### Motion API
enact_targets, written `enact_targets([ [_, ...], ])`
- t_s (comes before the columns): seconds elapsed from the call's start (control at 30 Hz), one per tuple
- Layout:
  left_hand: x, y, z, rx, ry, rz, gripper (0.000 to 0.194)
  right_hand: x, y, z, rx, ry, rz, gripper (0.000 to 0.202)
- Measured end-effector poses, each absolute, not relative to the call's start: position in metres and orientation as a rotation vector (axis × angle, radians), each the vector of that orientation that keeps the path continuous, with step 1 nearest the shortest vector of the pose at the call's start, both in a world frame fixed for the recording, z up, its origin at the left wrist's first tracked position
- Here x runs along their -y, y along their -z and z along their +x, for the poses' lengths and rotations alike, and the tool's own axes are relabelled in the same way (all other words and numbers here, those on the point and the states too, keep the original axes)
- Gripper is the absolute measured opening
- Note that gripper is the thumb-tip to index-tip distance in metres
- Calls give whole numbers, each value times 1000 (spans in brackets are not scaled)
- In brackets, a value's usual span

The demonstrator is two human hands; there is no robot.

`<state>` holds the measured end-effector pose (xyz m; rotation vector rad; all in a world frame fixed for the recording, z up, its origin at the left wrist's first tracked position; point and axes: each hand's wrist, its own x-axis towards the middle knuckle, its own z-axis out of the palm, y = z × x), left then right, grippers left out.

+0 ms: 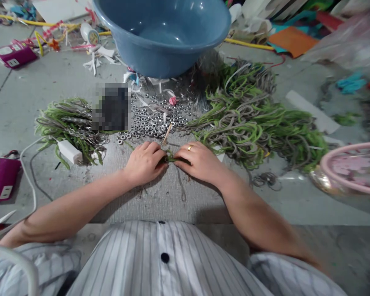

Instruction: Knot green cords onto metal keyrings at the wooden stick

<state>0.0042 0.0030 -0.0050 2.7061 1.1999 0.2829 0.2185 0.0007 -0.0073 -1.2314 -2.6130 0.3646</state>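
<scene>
My left hand (147, 162) and my right hand (201, 161) meet at the middle of the work surface, fingers closed on a green and grey cord (170, 158) between them. A thin wooden stick (167, 133) stands up just behind the fingertips, and a loose grey cord end (182, 187) trails toward me. Many small metal rings (144, 121) lie scattered beyond my hands. To the right spreads a large heap of green and grey cords (249, 119). On the left sits a smaller bundle of cords with metal chains (70, 121). The fingers partly hide the held cord.
A big blue basin (163, 49) stands at the back. Purple boxes (3, 179) and a white cable (29, 176) lie at the left. A pink-rimmed container (351, 164) is at the right. A pixelated dark patch (112, 107) covers something beside the left bundle.
</scene>
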Motion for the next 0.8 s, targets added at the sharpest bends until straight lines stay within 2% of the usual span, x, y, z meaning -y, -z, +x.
enact_targets([
  [0.5,-7,17,-4,-1029,-582,2726,18,-5,16,220,2571,-363,-1126,18],
  [0.8,-6,15,-8,-1008,-590,2680,15,-3,16,219,2562,-330,-1178,11],
])
